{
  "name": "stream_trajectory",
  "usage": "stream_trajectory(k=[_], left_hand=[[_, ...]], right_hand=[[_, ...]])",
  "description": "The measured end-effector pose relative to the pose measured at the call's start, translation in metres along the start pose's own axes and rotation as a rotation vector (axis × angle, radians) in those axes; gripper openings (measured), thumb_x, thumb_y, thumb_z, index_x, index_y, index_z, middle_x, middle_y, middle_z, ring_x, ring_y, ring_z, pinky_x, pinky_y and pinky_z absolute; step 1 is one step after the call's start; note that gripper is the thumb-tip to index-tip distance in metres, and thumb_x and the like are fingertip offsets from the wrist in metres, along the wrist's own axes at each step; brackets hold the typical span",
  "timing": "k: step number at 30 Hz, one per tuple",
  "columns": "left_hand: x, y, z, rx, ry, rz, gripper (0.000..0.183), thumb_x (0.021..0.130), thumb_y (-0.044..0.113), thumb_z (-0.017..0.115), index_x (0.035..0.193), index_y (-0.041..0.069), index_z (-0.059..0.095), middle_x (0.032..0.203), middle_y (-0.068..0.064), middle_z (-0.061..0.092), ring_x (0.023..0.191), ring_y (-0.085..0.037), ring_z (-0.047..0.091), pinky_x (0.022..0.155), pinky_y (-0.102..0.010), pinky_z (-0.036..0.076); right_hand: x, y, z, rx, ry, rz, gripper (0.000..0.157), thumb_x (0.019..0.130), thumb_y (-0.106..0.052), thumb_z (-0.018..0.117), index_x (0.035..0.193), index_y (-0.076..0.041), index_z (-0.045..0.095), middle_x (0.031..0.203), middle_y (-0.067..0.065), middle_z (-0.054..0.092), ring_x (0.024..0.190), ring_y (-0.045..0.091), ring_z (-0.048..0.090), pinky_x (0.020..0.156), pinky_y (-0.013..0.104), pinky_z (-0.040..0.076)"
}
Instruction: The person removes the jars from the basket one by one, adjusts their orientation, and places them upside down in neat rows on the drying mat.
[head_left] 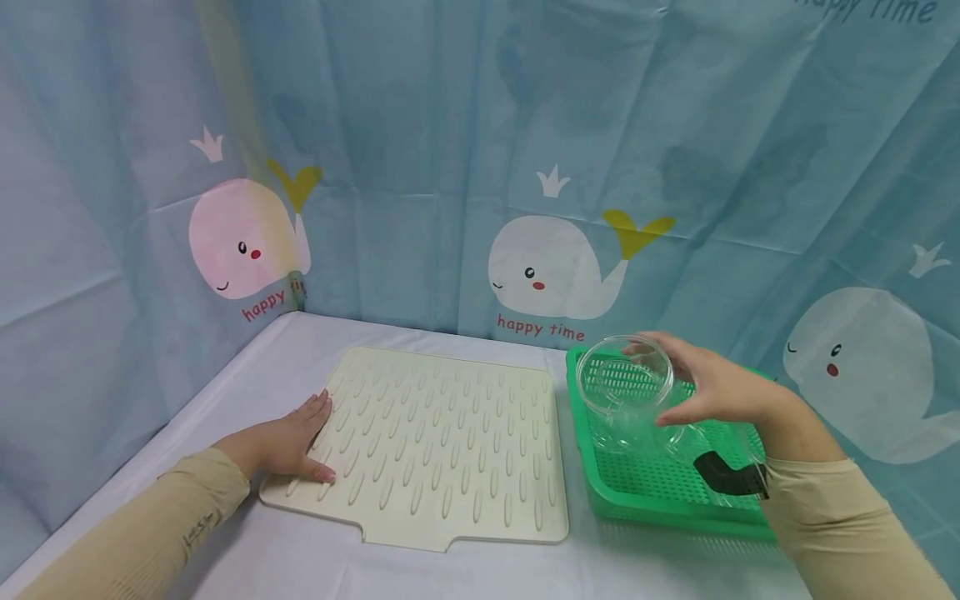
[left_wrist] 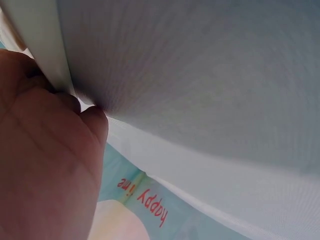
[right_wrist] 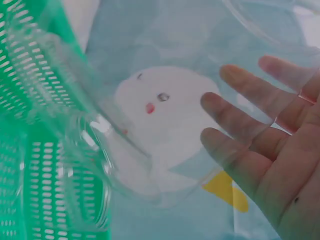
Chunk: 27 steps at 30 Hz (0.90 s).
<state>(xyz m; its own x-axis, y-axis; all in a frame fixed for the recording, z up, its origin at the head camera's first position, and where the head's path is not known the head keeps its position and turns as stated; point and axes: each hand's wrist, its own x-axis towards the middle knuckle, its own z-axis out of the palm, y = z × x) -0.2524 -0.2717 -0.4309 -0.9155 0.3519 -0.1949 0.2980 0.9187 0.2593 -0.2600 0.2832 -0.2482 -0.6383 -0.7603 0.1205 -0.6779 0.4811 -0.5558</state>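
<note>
My left hand [head_left: 292, 437] rests at the left edge of a cream ribbed drying board [head_left: 450, 442], thumb on its top face and fingers stretched along the edge. In the left wrist view the fingers of that hand [left_wrist: 50, 150] lie against the board's side [left_wrist: 42, 40]. My right hand [head_left: 708, 383] holds a clear round bowl [head_left: 626, 408], its rim upward, over a green perforated basket [head_left: 600, 492]. The right wrist view shows the fingers [right_wrist: 235, 110] partly through clear material. More clear glassware [right_wrist: 95, 145] lies in the basket.
A white cloth [head_left: 517, 571] covers the table under the board and basket. Behind and to the left hangs a blue curtain [head_left: 405, 167] with whale prints, close to the table's far edge. The basket stands just right of the board.
</note>
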Motion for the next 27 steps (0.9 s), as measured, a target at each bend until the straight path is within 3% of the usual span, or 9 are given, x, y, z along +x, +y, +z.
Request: stream_trajectory(k=[5,16,19,23,27], left_hand=[[0.001,0.0,0.001,-0.003,-0.003,0.008,0.13,0.058,0.072,0.064,0.138,-0.017,0.013,0.146,-0.034,0.007,0.134,-0.048,0.007,0.105,-0.057,0.016],[-0.004,0.001,-0.005,0.01,-0.033,-0.007,0.128,0.06,0.071,0.064,0.138,-0.017,0.014,0.145,-0.034,0.008,0.133,-0.048,0.009,0.106,-0.057,0.016],[-0.005,0.0,-0.01,0.018,-0.035,-0.01,0.127,0.06,0.071,0.064,0.139,-0.015,0.015,0.146,-0.033,0.008,0.133,-0.048,0.009,0.106,-0.057,0.016],[-0.001,0.001,-0.023,0.095,0.021,-0.015,0.125,0.06,0.075,0.059,0.14,-0.012,0.017,0.145,-0.033,0.011,0.132,-0.049,0.012,0.104,-0.059,0.018],[0.002,0.019,-0.051,0.163,0.14,0.014,0.123,0.063,0.078,0.054,0.141,-0.01,0.018,0.145,-0.031,0.016,0.131,-0.048,0.016,0.103,-0.059,0.021]], right_hand=[[0.011,-0.002,-0.005,0.04,0.032,-0.026,0.085,0.076,-0.007,0.074,0.143,-0.011,0.022,0.137,0.015,0.036,0.127,0.017,0.036,0.098,0.014,0.033],[0.034,-0.006,-0.008,0.058,0.075,0.041,0.088,0.074,-0.009,0.076,0.143,-0.011,0.02,0.139,0.015,0.035,0.129,0.031,0.034,0.098,0.012,0.032],[0.039,-0.006,-0.007,0.063,0.081,0.043,0.092,0.074,-0.012,0.076,0.145,-0.015,0.018,0.14,0.015,0.035,0.129,0.031,0.034,0.1,0.019,0.034],[0.049,-0.008,-0.002,0.065,0.086,0.028,0.095,0.073,-0.014,0.078,0.145,-0.021,0.016,0.14,0.013,0.036,0.128,0.031,0.036,0.103,0.038,0.034],[0.062,-0.013,0.004,0.083,0.092,0.016,0.095,0.072,-0.016,0.079,0.145,-0.021,0.018,0.139,0.01,0.037,0.128,0.027,0.037,0.103,0.043,0.032]])
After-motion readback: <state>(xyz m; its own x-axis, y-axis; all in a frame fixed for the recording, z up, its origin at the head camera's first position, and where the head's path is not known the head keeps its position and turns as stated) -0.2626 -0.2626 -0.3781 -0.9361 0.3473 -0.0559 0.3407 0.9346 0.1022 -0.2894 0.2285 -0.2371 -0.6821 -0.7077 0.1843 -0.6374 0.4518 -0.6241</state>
